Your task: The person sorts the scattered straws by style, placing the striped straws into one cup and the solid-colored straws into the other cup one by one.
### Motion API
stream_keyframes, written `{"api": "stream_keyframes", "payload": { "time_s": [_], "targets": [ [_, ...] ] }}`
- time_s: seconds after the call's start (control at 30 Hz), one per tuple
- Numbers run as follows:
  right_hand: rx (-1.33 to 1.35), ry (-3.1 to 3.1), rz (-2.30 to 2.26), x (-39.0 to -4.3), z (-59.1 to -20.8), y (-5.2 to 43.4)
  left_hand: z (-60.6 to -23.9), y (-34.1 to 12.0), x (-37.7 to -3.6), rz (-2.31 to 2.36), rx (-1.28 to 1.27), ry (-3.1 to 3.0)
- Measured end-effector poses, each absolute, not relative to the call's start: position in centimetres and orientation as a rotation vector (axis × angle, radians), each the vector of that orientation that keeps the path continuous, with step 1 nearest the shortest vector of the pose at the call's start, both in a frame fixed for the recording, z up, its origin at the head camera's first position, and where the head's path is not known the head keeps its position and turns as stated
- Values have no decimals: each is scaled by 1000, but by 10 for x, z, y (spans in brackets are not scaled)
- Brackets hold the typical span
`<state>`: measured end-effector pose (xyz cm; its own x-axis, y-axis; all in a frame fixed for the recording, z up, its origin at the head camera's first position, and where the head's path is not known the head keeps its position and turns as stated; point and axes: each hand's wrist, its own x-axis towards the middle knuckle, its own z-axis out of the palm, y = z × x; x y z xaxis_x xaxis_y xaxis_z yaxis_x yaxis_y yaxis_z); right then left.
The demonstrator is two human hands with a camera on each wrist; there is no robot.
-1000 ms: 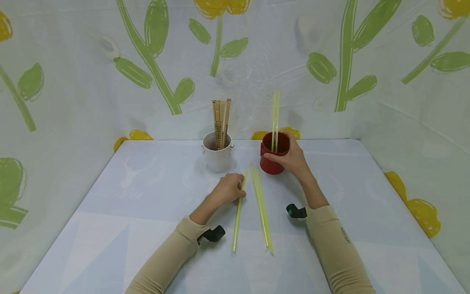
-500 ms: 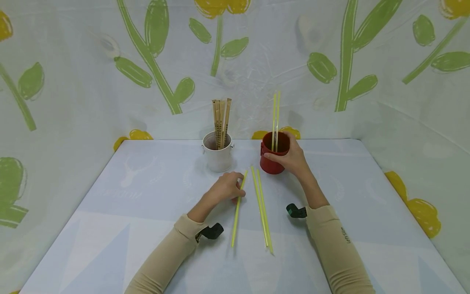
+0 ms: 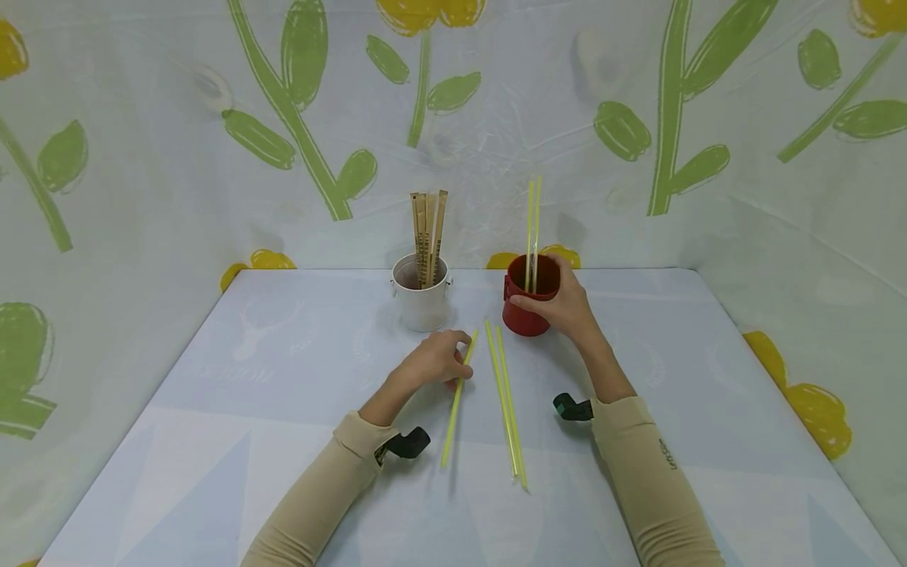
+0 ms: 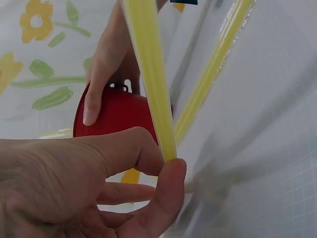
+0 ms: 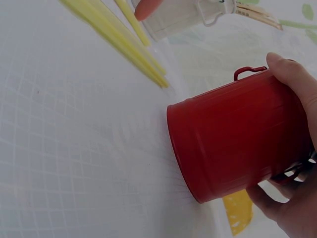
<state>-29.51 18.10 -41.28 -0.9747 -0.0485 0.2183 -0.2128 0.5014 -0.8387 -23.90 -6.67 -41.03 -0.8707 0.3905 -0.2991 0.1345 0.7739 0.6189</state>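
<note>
My left hand (image 3: 436,359) pinches a yellow straw (image 3: 451,429) between thumb and fingers near its far end. In the head view the straw's near end stands raised off the table, its shadow showing beside it. My right hand (image 3: 572,305) grips the rim of a small red bucket (image 3: 523,320), thumb on the near side and fingers round the right. Two yellow straws (image 3: 528,228) in clear wrappers stand upright inside it; their lower ends are hidden. Another pair of wrapped straws (image 3: 500,394) lies on the table between my hands.
A white bucket (image 3: 420,310) stands left of the red one, holding several slim sticks in brown printed paper sleeves (image 3: 421,228). Flower-printed sheeting (image 3: 510,118) rises behind the table (image 3: 234,378) and at both sides. Black wrist cameras (image 3: 409,443) jut from both sleeves.
The near end of the straw in my left hand has lifted off the table and swung slightly left. My left wrist has shifted a little left. My right hand stays on the red bucket.
</note>
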Motion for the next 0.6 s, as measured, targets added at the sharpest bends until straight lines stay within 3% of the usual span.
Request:
{"api": "stream_keyframes", "payload": {
  "time_s": [0.6],
  "targets": [
    [223, -2572, 1504, -294, -411, 180, -405, -67, -239, 861, 332, 2546]
  ]
}}
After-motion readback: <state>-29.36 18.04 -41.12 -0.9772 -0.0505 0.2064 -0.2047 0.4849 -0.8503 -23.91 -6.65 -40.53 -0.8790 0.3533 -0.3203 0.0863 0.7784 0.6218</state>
